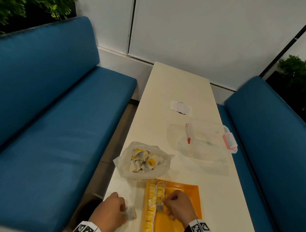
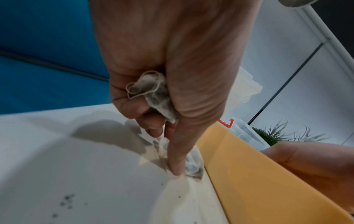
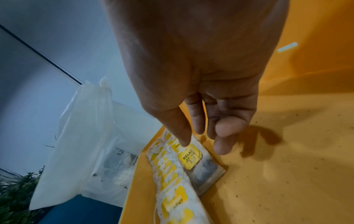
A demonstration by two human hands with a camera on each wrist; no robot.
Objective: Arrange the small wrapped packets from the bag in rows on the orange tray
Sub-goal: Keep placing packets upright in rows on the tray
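The orange tray (image 1: pixel 188 190) sits at the near end of the long white table (image 1: pixel 178 82), its near edge cut off by the bottom of the head view. 2 rows of packets (image 1: pixel 150 204) run along the tray's left side; the longer row reaches out of view, and the shorter row (image 1: pixel 160 195) lies just right of it. The right hand (image 1: pixel 178 206) is over the tray with fingers curled; its fingertips (image 3: pixel 184 141) touch the end of the shorter row, on a packet marked with a yellow label (image 3: pixel 189 157). Whether it actually pinches that packet I cannot tell.

The left hand (image 1: pixel 111 212) rests on the table just left of the tray, closed around a crumpled packet (image 2: pixel 153 91), its forefinger (image 2: pixel 178 159) pressing more wrapping against the table. Motion blur smears this.

The clear plastic bag (image 1: pixel 142 160) stands open just beyond the tray, more packets heaped inside. A clear lidded box (image 1: pixel 208 139) sits farther right.
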